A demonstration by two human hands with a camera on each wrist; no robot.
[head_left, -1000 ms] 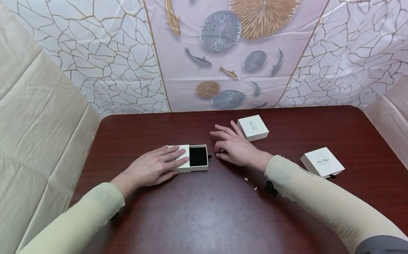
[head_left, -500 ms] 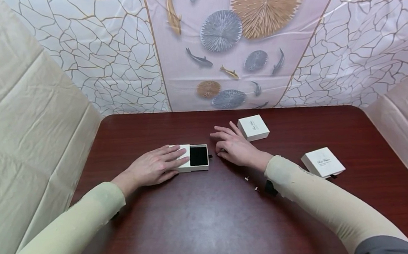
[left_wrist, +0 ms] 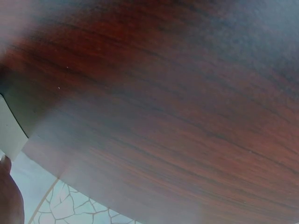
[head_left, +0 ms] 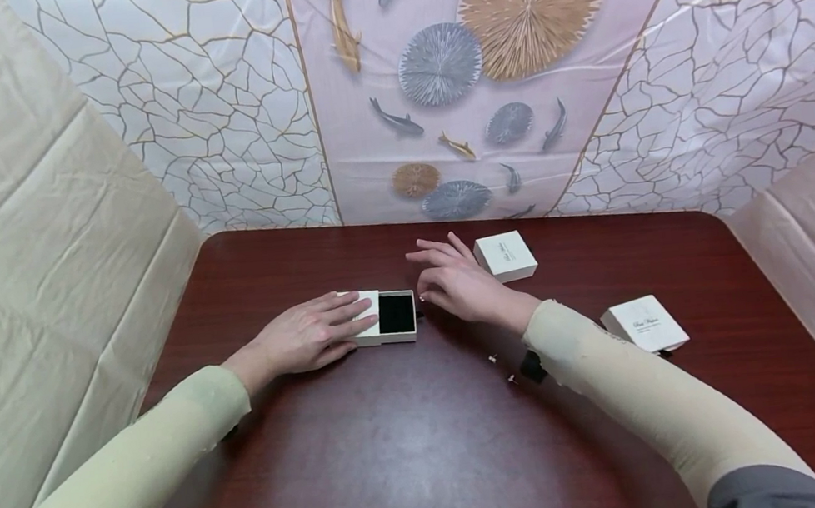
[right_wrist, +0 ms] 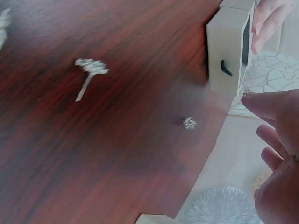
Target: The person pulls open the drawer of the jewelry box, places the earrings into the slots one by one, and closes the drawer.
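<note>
In the head view my left hand [head_left: 303,333] lies flat on the sleeve of a white drawer box [head_left: 400,339], fingers straight over its top and thumb along the near side. The drawer is partly pulled out to the right and shows a black lining. My right hand [head_left: 462,285] is just right of the box's black pull tab, thumb and index finger pinching a tiny sparkling earring [right_wrist: 245,93]. In the right wrist view a stud earring [right_wrist: 92,67] with a visible post lies on the table, with a smaller sparkling piece [right_wrist: 189,123] nearer the box.
Two other white boxes with printed lids stand on the dark wood table: one at the back [head_left: 506,255], one to the right [head_left: 645,326]. Two small earrings [head_left: 492,358] lie below the right wrist. Patterned fabric [head_left: 224,99] hangs behind the table's far edge.
My right hand has moved slightly left and lifted toward the drawer, with the earring between its fingertips. The left hand and the boxes stay where they were.
</note>
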